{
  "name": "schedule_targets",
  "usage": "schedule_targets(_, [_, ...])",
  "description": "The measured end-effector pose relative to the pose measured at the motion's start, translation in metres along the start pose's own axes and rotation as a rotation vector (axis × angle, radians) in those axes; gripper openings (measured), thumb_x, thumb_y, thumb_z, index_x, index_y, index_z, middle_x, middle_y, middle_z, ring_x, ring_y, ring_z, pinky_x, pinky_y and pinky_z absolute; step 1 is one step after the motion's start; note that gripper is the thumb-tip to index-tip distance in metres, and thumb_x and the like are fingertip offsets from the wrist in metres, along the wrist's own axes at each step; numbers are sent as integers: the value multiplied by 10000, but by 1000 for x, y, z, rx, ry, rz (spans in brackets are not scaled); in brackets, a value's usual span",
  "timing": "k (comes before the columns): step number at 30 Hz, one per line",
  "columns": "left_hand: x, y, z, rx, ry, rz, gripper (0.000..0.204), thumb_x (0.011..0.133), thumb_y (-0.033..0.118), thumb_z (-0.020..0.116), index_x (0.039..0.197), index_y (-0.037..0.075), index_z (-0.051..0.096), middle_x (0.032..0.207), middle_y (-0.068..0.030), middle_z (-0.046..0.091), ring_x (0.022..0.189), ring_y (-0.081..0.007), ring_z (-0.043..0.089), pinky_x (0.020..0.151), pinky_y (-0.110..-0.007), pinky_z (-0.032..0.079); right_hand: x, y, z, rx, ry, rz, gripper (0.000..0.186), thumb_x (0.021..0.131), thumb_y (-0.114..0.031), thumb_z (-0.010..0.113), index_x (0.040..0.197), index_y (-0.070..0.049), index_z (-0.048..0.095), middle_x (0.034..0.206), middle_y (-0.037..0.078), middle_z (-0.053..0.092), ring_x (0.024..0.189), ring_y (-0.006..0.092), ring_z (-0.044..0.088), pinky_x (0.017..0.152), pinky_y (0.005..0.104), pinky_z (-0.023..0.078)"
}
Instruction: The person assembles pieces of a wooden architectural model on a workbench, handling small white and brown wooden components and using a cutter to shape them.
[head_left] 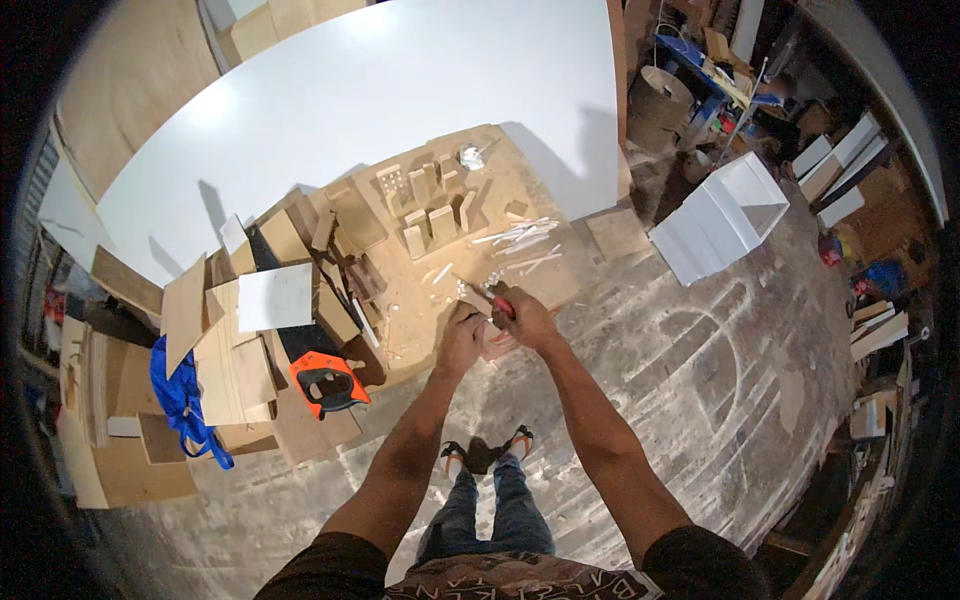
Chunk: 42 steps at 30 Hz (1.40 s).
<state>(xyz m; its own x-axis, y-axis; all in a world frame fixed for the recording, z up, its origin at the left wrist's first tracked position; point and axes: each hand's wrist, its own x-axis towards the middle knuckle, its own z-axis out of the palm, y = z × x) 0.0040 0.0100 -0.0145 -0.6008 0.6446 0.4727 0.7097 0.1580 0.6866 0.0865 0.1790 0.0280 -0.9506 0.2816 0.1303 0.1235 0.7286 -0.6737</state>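
Dusty plywood board [500, 200]; both hands [495, 325] grip a red-handled tool [503, 305].

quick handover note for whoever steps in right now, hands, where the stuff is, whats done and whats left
Left hand: closed on a small pale wood piece at the near edge of the wooden board.
Right hand: grip closed on a red-handled tool, tip at that piece; what kind of tool is too small to tell.
Nearby: thin white sticks, upright wood blocks, orange-handled saw to the left.
Done: blocks and sticks are cut and laid out.
Left: the piece in hand is being worked; its state cannot be made out.
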Motion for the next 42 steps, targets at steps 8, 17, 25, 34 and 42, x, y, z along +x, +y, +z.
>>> schedule_targets(8, [10, 2, -19, 175, -110, 132, 80, 828, 56, 704, 888, 4, 703, 953, -138, 654, 967, -337, 619, 882, -442, 514, -111, -5, -2, 256, 295, 394, 208, 914, -178, 712, 1008, 2, 664, 801, 88, 614, 697, 160, 557, 663, 319, 487])
schedule_targets(17, [13, -2, -16, 220, -79, 177, 78, 840, 77, 689, 879, 11, 703, 903, -127, 663, 920, -328, 639, 838, -449, 529, -272, -6, 88, 244, 286, 579, 152, 917, -128, 703, 951, 9, 648, 732, 59, 626, 672, 117, 561, 628, 302, 485])
schedule_targets(25, [17, 0, -6, 266, -65, 203, 78, 804, 113, 711, 865, 67, 725, 922, -66, 672, 952, -282, 636, 854, -410, 522, -320, 1, 117, 376, 284, 564, 135, 911, -94, 724, 979, -4, 651, 791, 61, 658, 681, 118, 570, 626, 298, 487])
schedule_targets(34, [17, 1, -5, 204, -86, 188, 100, 859, 92, 695, 918, 14, 717, 924, -130, 679, 932, -333, 646, 852, -448, 527, -299, -15, 104, 395, 254, 597, 176, 933, -159, 721, 992, -11, 645, 768, 36, 625, 672, 119, 552, 620, 298, 476])
schedule_targets(42, [18, 1, -15, 155, -59, 180, 73, 835, 49, 690, 893, 11, 712, 899, -125, 674, 918, -326, 650, 837, -430, 533, -184, -55, 69, 597, 162, 825, 551, 1067, -469, 448, 1045, 45, 643, 838, 236, 674, 808, 398, 662, 775, 430, 519])
